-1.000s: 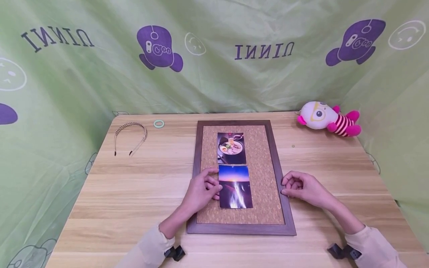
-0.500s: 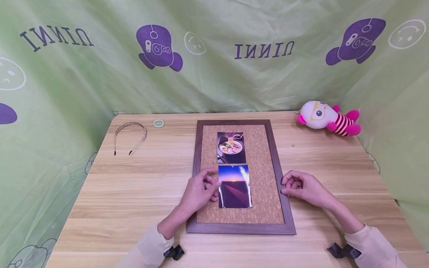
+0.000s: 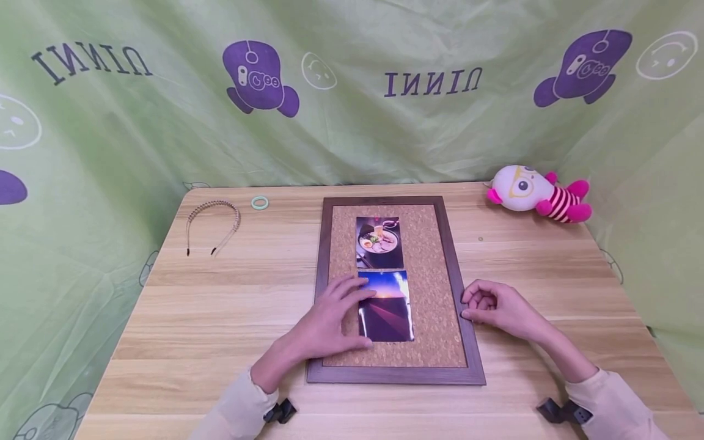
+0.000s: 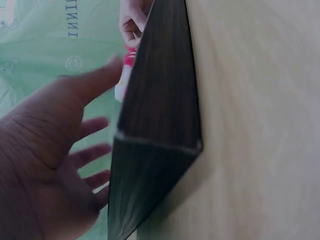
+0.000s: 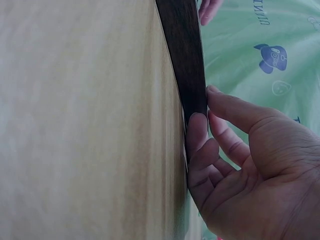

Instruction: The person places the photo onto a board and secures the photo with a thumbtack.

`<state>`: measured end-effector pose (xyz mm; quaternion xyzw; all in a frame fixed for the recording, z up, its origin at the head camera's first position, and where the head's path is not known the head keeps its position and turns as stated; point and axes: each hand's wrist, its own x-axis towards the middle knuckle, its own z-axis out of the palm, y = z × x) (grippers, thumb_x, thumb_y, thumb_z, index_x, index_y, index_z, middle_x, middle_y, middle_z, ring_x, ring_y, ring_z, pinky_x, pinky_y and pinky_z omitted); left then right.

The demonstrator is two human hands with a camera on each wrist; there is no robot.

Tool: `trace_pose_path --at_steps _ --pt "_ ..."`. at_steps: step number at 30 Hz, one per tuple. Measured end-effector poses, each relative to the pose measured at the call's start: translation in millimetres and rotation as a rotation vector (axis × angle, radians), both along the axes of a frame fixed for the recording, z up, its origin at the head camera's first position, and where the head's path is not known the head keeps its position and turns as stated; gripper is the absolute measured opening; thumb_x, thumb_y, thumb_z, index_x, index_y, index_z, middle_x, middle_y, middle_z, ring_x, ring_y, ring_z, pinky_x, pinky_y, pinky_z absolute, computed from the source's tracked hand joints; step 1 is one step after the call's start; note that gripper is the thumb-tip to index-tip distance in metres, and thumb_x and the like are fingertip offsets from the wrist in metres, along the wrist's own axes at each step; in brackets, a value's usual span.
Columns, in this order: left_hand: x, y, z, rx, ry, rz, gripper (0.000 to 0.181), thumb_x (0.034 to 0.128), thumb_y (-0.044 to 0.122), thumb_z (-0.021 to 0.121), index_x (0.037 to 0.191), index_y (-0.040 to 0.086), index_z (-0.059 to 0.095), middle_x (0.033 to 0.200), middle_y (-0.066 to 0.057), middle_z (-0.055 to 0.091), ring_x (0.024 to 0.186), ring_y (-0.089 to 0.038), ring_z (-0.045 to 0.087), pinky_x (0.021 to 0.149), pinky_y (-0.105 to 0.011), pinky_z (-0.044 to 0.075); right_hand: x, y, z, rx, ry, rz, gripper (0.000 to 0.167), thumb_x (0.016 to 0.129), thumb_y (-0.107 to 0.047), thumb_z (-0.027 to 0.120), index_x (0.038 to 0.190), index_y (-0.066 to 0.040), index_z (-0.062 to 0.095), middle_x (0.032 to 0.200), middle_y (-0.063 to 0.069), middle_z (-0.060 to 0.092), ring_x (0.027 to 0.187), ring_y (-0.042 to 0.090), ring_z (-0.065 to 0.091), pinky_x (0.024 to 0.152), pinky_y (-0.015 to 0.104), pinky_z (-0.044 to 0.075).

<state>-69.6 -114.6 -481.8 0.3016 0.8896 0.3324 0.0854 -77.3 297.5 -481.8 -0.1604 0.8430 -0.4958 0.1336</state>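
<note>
A brown-framed cork board lies flat on the table. On its cork is a noodle-bowl photo, and just below that a sunset photo. The left hand is spread at the sunset photo's left side, fingertips over its upper left and thumb at its lower left corner; whether they press cannot be told. In the left wrist view, the left hand has its fingers apart beside the dark frame. The right hand holds the frame's right edge between thumb and curled fingers.
A headband and a mint-green ring lie at the table's back left. A pink and white plush toy lies at the back right, with a tiny ring nearer the board. Green printed curtains surround the table.
The left hand has opened from a loosely curled pose at the sunset photo's left edge, its fingers spreading over the photo and its thumb moving down. The right hand stays at the frame.
</note>
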Motion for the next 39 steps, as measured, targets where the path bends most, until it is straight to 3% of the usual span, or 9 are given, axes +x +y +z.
trace_pose_path --at_steps 3,8,15,32,39 --pt "-0.5 -3.0 -0.3 -0.059 0.012 -0.087 0.100 0.0827 0.054 0.095 0.166 0.022 0.052 0.182 -0.005 0.031 0.171 -0.036 0.015 0.134 -0.067 0.019 0.4 0.2 -0.3 0.000 0.001 -0.001 0.020 0.092 0.000 0.087 0.104 -0.002 0.072 0.083 0.001 0.068 0.069 0.006 0.064 0.058 0.023 0.056" --pt "-3.2 -6.8 -2.2 -0.127 0.079 -0.149 0.099 0.0887 0.057 0.089 0.169 0.017 0.047 0.183 -0.009 0.027 0.171 -0.036 0.017 0.137 -0.058 0.015 1.0 0.4 -0.2 -0.003 -0.002 -0.002 0.020 0.093 0.000 0.087 0.104 -0.002 0.072 0.084 0.001 0.068 0.069 0.006 0.064 0.058 0.023 0.057" --pt "-5.2 -10.5 -2.6 -0.159 0.087 -0.156 0.093 0.0940 0.057 0.084 0.169 0.016 0.048 0.181 -0.010 0.030 0.170 -0.036 0.019 0.137 -0.056 0.016 1.3 0.4 0.0 -0.005 -0.003 -0.003 0.019 0.093 0.000 0.087 0.105 -0.002 0.072 0.084 0.001 0.068 0.069 0.007 0.064 0.058 0.023 0.057" --pt "-0.2 -11.2 -4.0 -0.122 0.097 -0.140 0.093 0.0911 0.056 0.087 0.166 0.013 0.052 0.179 -0.011 0.035 0.169 -0.037 0.023 0.137 -0.058 0.017 0.8 -1.1 0.3 -0.012 0.000 0.014 0.019 0.093 0.000 0.086 0.104 -0.002 0.071 0.083 0.001 0.068 0.069 0.007 0.065 0.058 0.024 0.057" --pt "-0.9 -11.2 -6.1 -0.099 0.114 -0.140 0.092 0.0907 0.056 0.087 0.165 0.013 0.053 0.179 -0.012 0.037 0.168 -0.039 0.025 0.136 -0.060 0.019 -5.9 1.3 8.3 0.079 0.069 0.037 0.018 0.093 -0.005 0.088 0.101 -0.010 0.074 0.082 -0.004 0.069 0.070 0.008 0.065 0.059 0.025 0.057"
